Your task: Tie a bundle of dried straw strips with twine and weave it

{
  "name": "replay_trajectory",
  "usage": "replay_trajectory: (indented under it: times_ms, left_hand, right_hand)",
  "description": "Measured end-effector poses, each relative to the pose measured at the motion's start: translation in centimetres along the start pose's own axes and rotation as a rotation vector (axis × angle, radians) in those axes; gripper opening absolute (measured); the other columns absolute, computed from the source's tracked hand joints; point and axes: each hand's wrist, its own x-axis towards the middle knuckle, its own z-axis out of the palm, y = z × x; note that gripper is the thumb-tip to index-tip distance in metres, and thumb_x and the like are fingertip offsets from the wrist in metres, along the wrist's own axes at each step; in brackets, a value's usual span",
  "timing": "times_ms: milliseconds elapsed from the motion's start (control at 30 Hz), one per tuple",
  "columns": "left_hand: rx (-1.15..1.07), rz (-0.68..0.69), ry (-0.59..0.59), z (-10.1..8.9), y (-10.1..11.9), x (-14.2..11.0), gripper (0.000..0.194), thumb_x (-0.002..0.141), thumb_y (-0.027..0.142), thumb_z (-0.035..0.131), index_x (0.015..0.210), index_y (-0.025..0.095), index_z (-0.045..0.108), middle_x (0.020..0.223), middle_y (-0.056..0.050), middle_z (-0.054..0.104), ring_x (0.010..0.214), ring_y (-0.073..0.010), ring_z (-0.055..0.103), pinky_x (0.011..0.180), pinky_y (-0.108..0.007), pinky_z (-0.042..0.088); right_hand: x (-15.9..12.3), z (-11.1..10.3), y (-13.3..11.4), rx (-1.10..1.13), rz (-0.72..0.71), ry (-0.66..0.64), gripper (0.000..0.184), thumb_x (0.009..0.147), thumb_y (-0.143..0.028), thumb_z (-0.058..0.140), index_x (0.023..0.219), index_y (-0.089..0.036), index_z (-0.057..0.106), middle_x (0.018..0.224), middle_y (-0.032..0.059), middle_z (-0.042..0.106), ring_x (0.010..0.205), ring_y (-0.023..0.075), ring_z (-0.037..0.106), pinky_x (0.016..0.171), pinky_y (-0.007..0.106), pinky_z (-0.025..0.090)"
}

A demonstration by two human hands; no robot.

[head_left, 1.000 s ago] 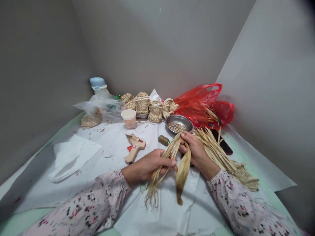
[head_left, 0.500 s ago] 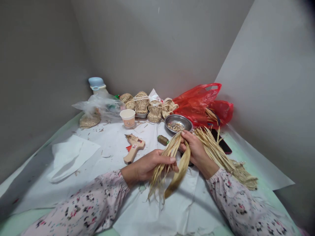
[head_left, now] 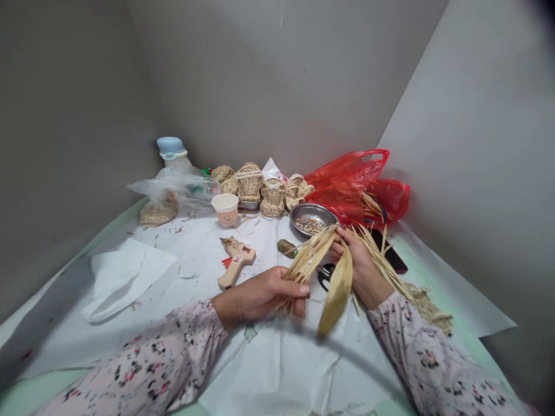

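A bundle of dry, straw-coloured husk strips (head_left: 313,254) stretches between my two hands. My right hand (head_left: 353,257) pinches its gathered top end, just in front of the metal bowl (head_left: 336,218). Lower down and to the left, my left hand (head_left: 271,292) is closed around the loose ends, with the thumb on top. One broad husk leaf (head_left: 336,294) hangs apart from the rest, below my right hand. Black-handled scissors (head_left: 324,280) lie on the paper behind the bundle, partly hidden. A dark green spool of thread (head_left: 286,248) rests left of the bundle.
A beige glue gun (head_left: 237,263) and a paper cup (head_left: 226,209) lie to the left. Several woven pieces (head_left: 250,182) stand at the back beside a red plastic bag (head_left: 342,188). More husk strips (head_left: 390,271) and a dark phone (head_left: 396,259) are at the right.
My right hand has moved right and the bundle is drawn straighter toward it. The broad leaf swung left, then right. The scissors' handle now shows. My left hand has slid toward the loose ends.
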Motion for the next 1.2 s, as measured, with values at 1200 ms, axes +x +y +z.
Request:
replay_trajectory:
  times_ms: [1200]
  left_hand:
    - [-0.049, 0.24, 0.36, -0.8, -0.7, 1.1, 0.008, 0.08, 0.021, 0.061, 0.081, 0.014, 0.058, 0.059, 0.003, 0.052, 0.047, -0.0064, 0.048, 0.047, -0.018, 0.039]
  right_hand:
    - [-2.8, 3.7, 2.3, -0.283, -0.004, -0.287, 0.035, 0.075, -0.015, 0.059, 0.109, -0.022, 0.065, 0.077, -0.0019, 0.059, 0.064, 0.011, 0.051, 0.058, 0.023, 0.037]
